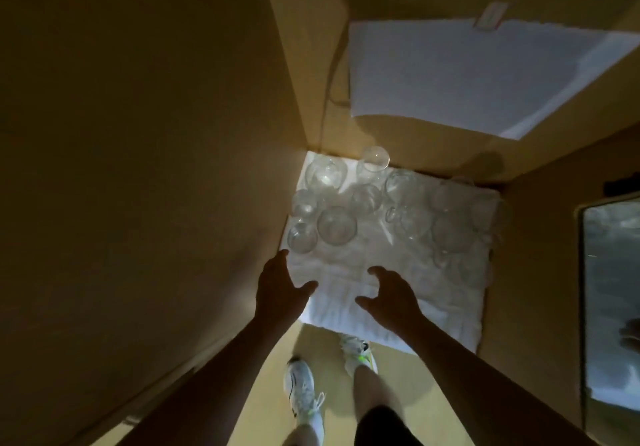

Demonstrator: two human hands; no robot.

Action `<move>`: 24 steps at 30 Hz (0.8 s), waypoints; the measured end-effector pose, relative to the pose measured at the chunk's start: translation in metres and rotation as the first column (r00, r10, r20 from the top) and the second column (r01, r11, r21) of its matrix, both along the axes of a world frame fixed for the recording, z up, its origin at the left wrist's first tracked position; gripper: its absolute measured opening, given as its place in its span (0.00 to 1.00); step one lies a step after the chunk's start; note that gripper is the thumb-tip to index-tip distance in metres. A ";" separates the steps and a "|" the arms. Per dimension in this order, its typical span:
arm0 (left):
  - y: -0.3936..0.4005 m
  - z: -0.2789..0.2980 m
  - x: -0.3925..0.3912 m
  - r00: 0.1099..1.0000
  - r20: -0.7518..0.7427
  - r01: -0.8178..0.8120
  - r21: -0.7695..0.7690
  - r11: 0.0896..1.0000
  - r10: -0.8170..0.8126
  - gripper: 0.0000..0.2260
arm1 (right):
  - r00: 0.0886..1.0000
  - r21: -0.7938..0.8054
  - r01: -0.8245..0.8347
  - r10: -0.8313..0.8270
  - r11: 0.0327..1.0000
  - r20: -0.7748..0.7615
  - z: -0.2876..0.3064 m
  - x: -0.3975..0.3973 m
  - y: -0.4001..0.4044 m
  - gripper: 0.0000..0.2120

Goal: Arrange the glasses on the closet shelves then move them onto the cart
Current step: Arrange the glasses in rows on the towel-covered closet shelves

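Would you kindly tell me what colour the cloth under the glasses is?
White; the cloth under the clear glasses shows best in the head view.

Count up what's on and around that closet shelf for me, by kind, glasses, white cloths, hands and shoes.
Clear glasses: about 12, since they overlap and an exact count is hard
White cloths: 2, lower shelf and upper shelf
Hands: 2, left hand, right hand
Shoes: 2
Total: about 18

Clear glasses (pixel 336 225) on a white cloth (pixel 363 272); tan closet walls (pixel 138 134).
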State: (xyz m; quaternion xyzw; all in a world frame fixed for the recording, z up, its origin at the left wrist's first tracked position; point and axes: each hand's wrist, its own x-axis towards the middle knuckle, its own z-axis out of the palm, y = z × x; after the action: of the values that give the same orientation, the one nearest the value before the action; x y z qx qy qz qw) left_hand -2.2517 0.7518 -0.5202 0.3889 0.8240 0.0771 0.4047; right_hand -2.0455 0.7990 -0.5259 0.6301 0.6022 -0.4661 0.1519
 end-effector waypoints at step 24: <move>0.037 -0.114 -0.011 0.964 0.051 -0.266 0.263 0.927 0.262 0.39 | 0.962 -0.029 0.263 -0.265 0.964 -0.072 -0.134 -0.032 0.078 0.11</move>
State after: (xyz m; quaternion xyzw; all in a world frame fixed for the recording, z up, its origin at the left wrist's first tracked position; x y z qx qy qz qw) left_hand -2.2631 0.7890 -0.6346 0.3249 0.8479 0.2441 0.3406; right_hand -2.0770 0.8772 -0.6599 0.6852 0.5135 -0.5116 0.0716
